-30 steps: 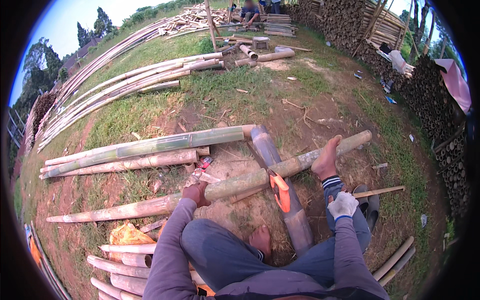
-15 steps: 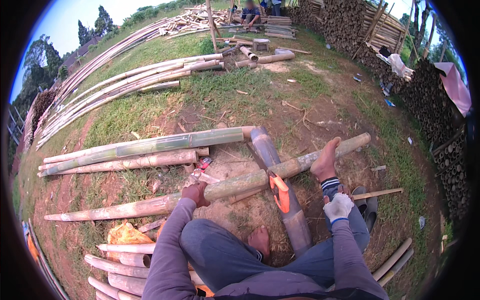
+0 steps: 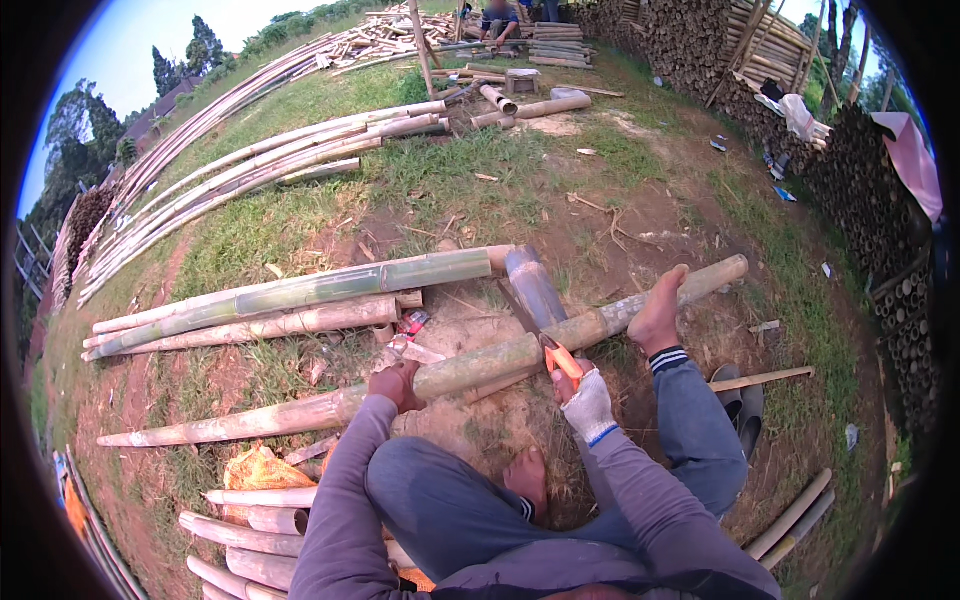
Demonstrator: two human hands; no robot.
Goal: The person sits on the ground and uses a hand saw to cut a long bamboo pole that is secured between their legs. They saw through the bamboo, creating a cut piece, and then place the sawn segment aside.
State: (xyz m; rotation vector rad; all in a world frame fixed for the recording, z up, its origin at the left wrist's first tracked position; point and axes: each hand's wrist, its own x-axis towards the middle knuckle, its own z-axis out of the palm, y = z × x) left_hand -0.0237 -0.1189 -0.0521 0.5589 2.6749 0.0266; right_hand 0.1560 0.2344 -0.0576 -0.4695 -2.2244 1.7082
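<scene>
**Right hand (image 3: 588,402) on a handsaw (image 3: 563,364), left hand (image 3: 397,385) on a bamboo pole (image 3: 470,372)**

The bamboo pole runs from well left of the left hand, under its palm, to a raised end beyond the right hand. The left hand, bare, is clamped over the pole from above. The right hand, in a pale glove, has its fingers wrapped around the handsaw's orange handle, just on the near side of the pole. The dark blade (image 3: 519,307) shows past the pole's far side, ahead and to the left of that hand; whether it sits in a cut is too small to tell.

Farther right along the pole, a bare foot (image 3: 655,318) rests on top of it. Beneath the pole, just ahead of the right hand, lies a thick greyish log (image 3: 537,288). To the right of this hand are dark sandals (image 3: 748,410) and a thin stick (image 3: 765,379). Ahead of the left hand lies a green bamboo pole (image 3: 370,284); nearer the body, left of its forearm, are short bamboo pieces (image 3: 262,566) and an orange net sack (image 3: 262,470). Well beyond both hands, a co-worker (image 3: 499,27) sits near stacked bamboo.
</scene>
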